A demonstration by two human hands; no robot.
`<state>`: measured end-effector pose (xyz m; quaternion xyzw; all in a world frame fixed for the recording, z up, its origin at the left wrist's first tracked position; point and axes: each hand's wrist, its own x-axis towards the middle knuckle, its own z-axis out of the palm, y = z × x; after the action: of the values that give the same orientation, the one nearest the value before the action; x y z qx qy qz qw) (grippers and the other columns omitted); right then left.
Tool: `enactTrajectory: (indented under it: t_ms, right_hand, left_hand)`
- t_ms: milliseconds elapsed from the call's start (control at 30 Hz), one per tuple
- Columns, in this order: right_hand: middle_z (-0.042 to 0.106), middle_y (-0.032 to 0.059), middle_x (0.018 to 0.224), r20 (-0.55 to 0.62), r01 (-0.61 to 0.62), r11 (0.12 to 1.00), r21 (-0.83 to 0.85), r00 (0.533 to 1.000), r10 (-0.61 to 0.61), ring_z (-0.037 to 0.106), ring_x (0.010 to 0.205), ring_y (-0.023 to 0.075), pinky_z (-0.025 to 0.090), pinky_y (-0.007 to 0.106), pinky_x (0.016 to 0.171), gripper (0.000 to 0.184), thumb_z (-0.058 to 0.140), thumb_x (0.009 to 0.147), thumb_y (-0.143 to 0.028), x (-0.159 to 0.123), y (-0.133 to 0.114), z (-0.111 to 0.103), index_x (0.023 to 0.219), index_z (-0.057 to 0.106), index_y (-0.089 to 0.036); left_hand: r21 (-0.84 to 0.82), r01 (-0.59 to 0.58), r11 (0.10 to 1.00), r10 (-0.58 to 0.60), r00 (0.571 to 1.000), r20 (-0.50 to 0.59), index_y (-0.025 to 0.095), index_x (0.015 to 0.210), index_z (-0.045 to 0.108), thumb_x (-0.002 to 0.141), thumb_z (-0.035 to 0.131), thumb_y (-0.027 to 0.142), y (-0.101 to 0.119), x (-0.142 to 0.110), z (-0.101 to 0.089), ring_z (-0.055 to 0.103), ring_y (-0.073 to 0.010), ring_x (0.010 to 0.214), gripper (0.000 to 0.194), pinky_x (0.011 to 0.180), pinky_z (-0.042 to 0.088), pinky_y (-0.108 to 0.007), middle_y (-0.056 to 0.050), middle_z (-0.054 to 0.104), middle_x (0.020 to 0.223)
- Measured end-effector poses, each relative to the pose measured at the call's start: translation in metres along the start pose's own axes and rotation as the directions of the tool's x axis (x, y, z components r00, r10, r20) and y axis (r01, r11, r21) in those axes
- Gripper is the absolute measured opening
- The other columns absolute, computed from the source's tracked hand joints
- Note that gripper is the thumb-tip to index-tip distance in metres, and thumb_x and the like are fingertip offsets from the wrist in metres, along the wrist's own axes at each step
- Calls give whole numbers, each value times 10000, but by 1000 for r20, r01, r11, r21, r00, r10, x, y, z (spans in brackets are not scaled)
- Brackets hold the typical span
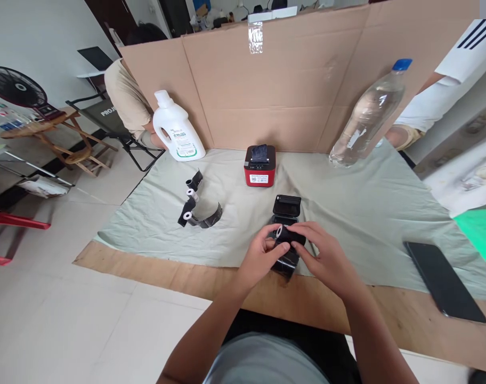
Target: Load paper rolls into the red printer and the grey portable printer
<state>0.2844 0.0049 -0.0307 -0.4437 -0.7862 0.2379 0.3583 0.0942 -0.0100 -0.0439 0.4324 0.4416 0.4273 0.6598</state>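
Between my left hand and my right hand is a small dark paper roll with a pale core at its left end. The fingers of both hands are closed on it, one hand at each end. A dark strip of paper hangs below the roll toward the table's front edge. Just behind the roll stands a small black printer with its lid raised; my hands and the roll hide most of its body. Farther back is a red and black printer with a dark strip on top.
Several partly unrolled dark paper rolls lie at left on the cloth. A white jug and a clear bottle stand before the cardboard panel. A black phone lies at right. Other people sit beyond the panel.
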Motion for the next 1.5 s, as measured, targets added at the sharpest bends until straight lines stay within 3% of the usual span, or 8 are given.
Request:
enactTrajectory:
  t_ms: [167,400,733,1000,1100,1200,1367,1500]
  right_hand:
    - [684,96,1188,-2,-48,994,-97,999,48,616,1142,282,513,513,1006,301,473,975,-260,24,38,18,1210,660,-251]
    - [693,94,1172,70,-4,992,-128,997,13,607,1148,286,502,508,1001,307,455,963,-197,40,59,32,1167,680,-238]
    - [638,107,1094,12,-71,958,-278,997,77,529,1069,314,456,538,979,240,539,887,-183,42,74,41,1032,723,-237]
    - [518,92,1006,-176,-229,941,-251,966,188,520,988,291,482,474,904,118,579,861,-264,40,74,48,968,615,-232]
    - [562,95,1080,-342,-324,943,-70,896,283,562,912,244,504,435,853,300,605,882,-423,35,82,54,1089,552,-212]
    - [612,138,1224,-333,-359,932,55,873,356,591,909,231,512,426,829,518,577,910,-497,33,88,59,1315,495,-186]
    - [587,175,1382,-276,-314,935,163,896,349,598,1079,258,508,445,900,662,552,944,-490,35,86,58,1512,396,-190]
    - [627,131,1247,-249,-246,941,233,920,302,611,1088,243,521,411,892,467,490,981,-462,36,80,42,1368,564,-211]
  left_hand:
    - [285,-76,955,87,996,-25,261,1611,261,940,647,357,-27,-19,-5,682,-222,1017,781,930,554,-376,-67,722,1098]
    - [295,-26,955,42,998,-49,229,1509,479,971,584,363,-60,-25,-11,665,-191,859,564,804,571,-325,-59,727,972]
    - [411,-94,907,99,995,9,244,1480,518,890,676,307,-74,-17,-12,687,-197,855,613,786,574,-318,-59,744,1033]
    - [721,-351,598,348,924,161,246,1471,527,889,608,159,-80,-23,-17,720,-233,978,594,880,586,-366,-92,751,1163]
    - [845,-404,351,449,864,226,226,1322,667,954,552,163,-86,-23,-18,721,-220,812,391,755,575,-344,-81,775,914]
    - [872,-449,196,476,821,316,216,1264,706,966,560,166,-88,-24,-17,693,-190,657,336,630,519,-305,-53,748,741]
    - [883,-432,184,507,811,291,232,1218,733,941,594,168,-85,-25,-15,685,-190,618,316,597,486,-314,-42,746,717]
    - [901,-360,244,477,853,211,271,1188,748,920,605,174,-85,-26,-15,696,-194,650,319,639,505,-318,-40,759,733]
